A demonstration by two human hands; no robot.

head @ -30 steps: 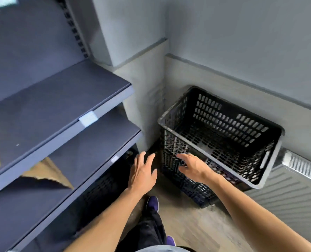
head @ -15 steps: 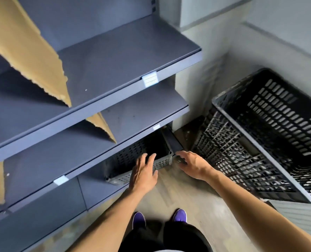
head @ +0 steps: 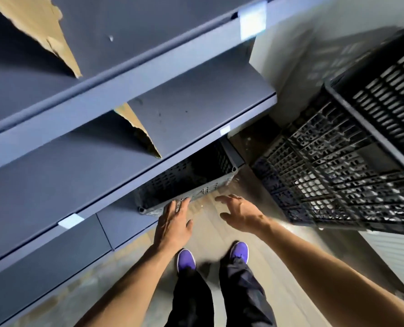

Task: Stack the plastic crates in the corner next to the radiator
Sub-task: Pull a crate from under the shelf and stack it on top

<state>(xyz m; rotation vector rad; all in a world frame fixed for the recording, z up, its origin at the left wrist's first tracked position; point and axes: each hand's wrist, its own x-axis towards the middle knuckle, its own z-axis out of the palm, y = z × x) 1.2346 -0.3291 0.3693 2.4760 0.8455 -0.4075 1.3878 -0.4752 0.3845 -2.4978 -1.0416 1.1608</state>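
Black stacked crates [head: 338, 180]; lone crate [head: 193, 178] under shelf [head: 184, 107]; left hand [head: 172, 224], right hand [head: 242, 214] fingers spread.

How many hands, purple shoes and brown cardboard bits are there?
Hands: 2
Purple shoes: 2
Brown cardboard pieces: 2
Total: 6

Floor [head: 208, 228] with low crate [head: 189, 175], tall crate [head: 338, 173]; probably cardboard [head: 42, 22] on shelves [head: 172, 102].
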